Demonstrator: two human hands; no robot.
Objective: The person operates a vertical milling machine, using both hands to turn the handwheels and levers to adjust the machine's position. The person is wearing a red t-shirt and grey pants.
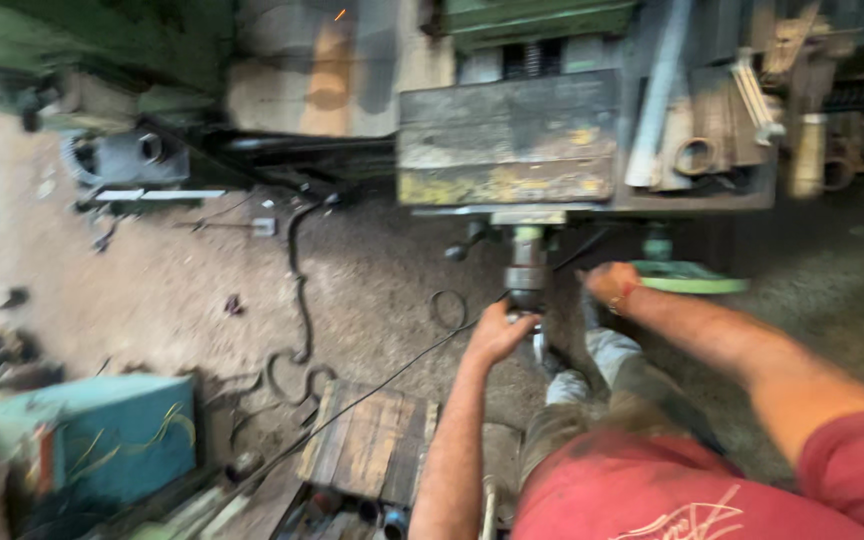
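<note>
My left hand [498,331] reaches forward and closes around the lower end of a short metal crank handle [525,276] that sticks out under the front of a worn grey-green machine table [508,140]. My right hand [609,283] is stretched further right, its fingers curled beside a green handwheel [694,284]; whether it grips the wheel is hidden by blur. A red thread band circles the right wrist. My red shirt and grey trousers fill the lower right.
The dirt floor holds a coiled cable [298,300], a wooden crate [370,444] near my left elbow, and a teal box [117,430] at lower left. Metal bars and pipe pieces [697,150] lie on the machine's right side. A motor [137,160] sits at upper left.
</note>
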